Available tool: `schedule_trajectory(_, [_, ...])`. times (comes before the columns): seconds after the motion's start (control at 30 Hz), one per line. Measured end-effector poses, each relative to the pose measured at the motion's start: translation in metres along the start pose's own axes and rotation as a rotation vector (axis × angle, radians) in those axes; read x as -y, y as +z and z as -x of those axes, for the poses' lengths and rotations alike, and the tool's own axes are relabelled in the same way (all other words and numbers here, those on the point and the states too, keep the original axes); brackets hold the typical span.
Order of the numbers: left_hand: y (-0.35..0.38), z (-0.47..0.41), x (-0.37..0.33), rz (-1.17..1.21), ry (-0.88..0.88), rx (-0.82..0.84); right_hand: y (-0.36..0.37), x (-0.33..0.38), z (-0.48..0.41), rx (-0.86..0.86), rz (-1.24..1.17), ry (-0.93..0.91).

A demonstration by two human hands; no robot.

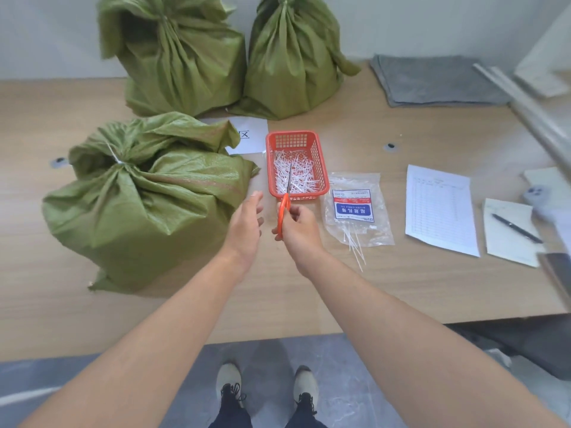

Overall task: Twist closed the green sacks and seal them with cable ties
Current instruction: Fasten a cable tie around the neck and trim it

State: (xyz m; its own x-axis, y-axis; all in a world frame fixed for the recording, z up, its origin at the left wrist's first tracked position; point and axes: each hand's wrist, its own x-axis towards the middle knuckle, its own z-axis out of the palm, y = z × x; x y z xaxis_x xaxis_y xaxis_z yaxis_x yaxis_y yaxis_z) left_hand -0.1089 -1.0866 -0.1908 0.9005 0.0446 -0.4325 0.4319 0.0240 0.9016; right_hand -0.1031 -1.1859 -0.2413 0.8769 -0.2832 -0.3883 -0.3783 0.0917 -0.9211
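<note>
My left hand (245,225) hangs open over the desk (401,288), fingers straight, holding nothing. Just beside it at 3 o'clock, not touching, my right hand (298,230) grips the orange handles of the scissors (284,211). The blades look closed and point to 12 o'clock, tips over the red basket (293,139). White offcuts (296,177) litter the basket floor.

The near sack (139,211) sits on the desk at 9 o'clock from my hands. Its neck is bunched and cinched by a white tie (119,162), the tail sticking up toward 11 o'clock. Two more stand against the wall: the left sack (179,63) at 11 o'clock and the right sack (290,63) at 12 o'clock, touching at the base. Both necks are gathered; whether ties hold them I cannot tell. A white card (253,134) lies between the near sack and those two, partly under the near sack's top.

At 3 o'clock from my right hand lies the pack (355,208) of ties, a few loose ties (355,251) spilling from its near end toward 6 o'clock. Further along at 3 o'clock is a printed sheet (438,211), then a pen (516,228) resting on a notepad. A folded grey cloth (432,81) lies at 1 o'clock.
</note>
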Motion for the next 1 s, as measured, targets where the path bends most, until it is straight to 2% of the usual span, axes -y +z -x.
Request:
schedule_trajectory(0.47, [-0.022,0.072,-0.091,0.094,0.314,-0.037,0.004,0.109,0.061,0.095,-0.042,-0.282])
schedule_trajectory(0.9, [-0.047,0.116,-0.180,0.064,0.532,-0.054,0.007,0.218,0.109,0.192,-0.014,-0.550])
schedule_trajectory(1.0, [-0.053,0.121,-0.197,0.082,0.522,-0.046,0.011,0.236,0.116,0.227,-0.014,-0.574])
